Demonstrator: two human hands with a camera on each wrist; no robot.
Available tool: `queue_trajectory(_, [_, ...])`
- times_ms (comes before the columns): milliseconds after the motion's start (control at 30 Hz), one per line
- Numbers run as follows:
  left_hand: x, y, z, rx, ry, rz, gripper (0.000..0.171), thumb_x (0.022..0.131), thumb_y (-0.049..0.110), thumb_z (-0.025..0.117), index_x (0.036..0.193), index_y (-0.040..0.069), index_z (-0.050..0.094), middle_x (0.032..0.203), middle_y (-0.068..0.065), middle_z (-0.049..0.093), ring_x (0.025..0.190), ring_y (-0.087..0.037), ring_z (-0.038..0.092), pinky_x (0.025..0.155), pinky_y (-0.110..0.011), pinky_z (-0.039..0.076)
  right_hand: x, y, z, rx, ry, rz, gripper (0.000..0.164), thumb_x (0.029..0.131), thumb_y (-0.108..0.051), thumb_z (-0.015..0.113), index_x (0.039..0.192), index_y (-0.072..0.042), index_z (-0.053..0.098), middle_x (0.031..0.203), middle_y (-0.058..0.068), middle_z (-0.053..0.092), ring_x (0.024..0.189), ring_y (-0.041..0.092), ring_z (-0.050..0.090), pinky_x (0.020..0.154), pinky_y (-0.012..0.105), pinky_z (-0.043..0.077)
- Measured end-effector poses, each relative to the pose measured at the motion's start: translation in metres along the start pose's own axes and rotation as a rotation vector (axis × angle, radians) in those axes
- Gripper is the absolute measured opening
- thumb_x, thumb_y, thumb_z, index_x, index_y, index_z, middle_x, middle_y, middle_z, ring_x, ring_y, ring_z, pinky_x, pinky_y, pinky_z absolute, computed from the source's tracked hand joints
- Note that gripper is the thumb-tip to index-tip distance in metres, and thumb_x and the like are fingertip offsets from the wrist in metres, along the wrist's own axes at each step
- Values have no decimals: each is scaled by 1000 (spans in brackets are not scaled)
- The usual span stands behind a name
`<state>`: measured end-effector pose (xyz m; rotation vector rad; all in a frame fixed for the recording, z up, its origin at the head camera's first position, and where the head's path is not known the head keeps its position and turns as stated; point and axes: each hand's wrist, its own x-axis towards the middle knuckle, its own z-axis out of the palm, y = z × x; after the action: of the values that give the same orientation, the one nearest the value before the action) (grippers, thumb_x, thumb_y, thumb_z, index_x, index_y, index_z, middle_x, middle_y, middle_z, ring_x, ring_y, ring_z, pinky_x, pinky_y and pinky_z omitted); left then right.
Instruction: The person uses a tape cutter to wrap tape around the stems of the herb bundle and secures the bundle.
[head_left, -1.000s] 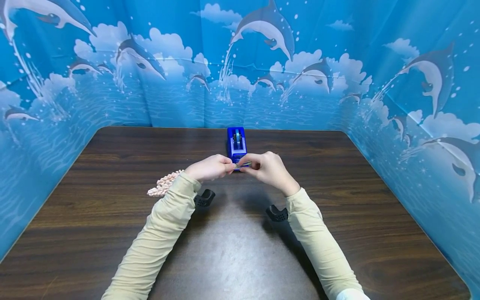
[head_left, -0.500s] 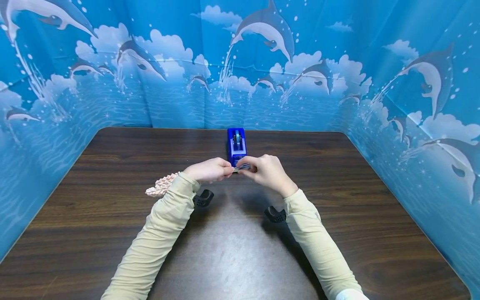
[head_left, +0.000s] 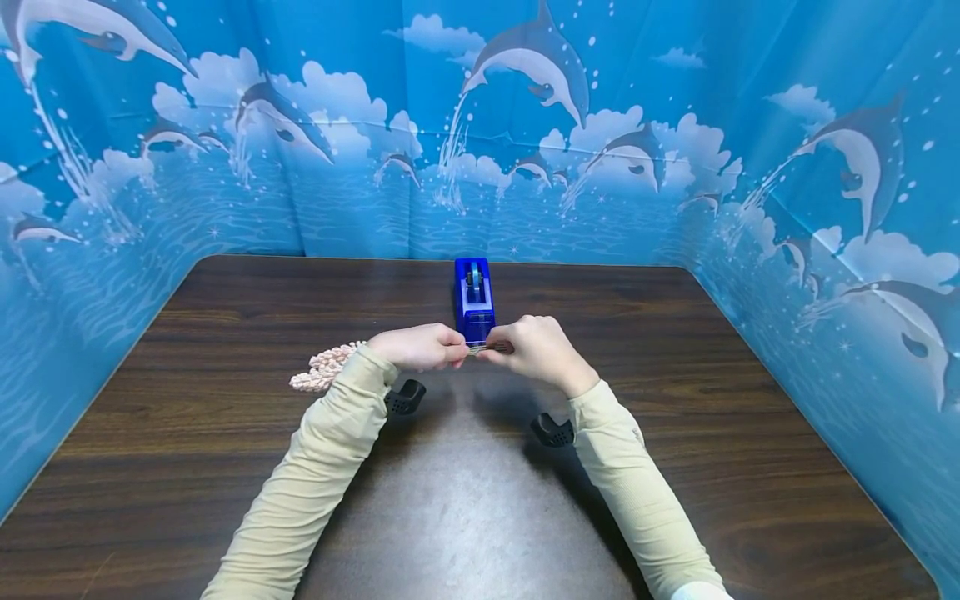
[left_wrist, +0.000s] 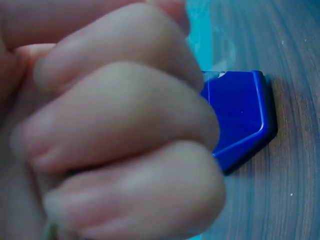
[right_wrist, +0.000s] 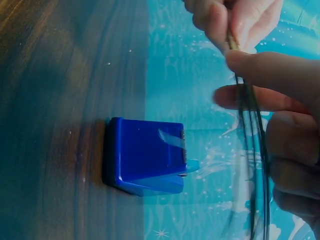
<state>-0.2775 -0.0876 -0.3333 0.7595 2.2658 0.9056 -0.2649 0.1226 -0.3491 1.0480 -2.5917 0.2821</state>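
My left hand holds a bundle of thin dark stems near one end, its fingers curled inward in the left wrist view. On the other side, my right hand pinches the same stems between thumb and index finger, with their long ends trailing past its curled fingers. Pale pink bud clusters show beyond the left forearm; the left hand and sleeve hide how they join the stems. Just beyond both hands stands a blue tape dispenser, with a short piece of clear tape at its toothed edge.
A dark wood-grain table lies under both arms. Blue dolphin-printed curtains stand close behind its far edge and along both sides. Black perforated wrist mounts hang below the sleeves.
Both hands have come slightly toward me with the stems, uncovering more of the dispenser's front. The stems have turned a little between the fingers. The dispenser stays in place.
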Motion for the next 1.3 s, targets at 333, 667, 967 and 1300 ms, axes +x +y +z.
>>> queue_trajectory(333, [-2,3,6,-15,-75,-33,27,102,11,38,86,-1,56,60,3,47,52,-8,46,52,-21,39,-2,1,-3,-8,-150,-78,18,89,-31,69,76,-19,71,56,-11,54,50,1,39,47,21,33])
queue_trajectory(667, [0,3,10,-74,-93,-77,22,99,4,44,94,-12,59,61,0,59,58,-9,59,63,-27,55,-3,2,-4,37,-272,-135,21,89,-30,67,70,-21,66,56,-14,44,53,1,36,49,20,29])
queue_trajectory(967, [3,4,15,-49,-87,-77,17,95,3,53,87,-10,61,60,0,62,56,-7,59,63,-24,55,-3,0,-6,54,-374,-154,23,88,-30,68,67,-21,63,58,-16,41,55,1,35,52,20,27])
queue_trajectory(1300, [4,9,18,42,-85,-64,14,91,2,58,81,-7,62,57,1,62,53,-5,57,58,-19,51,-3,0,-6,89,-442,-135,22,87,-29,68,68,-20,65,56,-15,40,54,1,35,52,20,29])
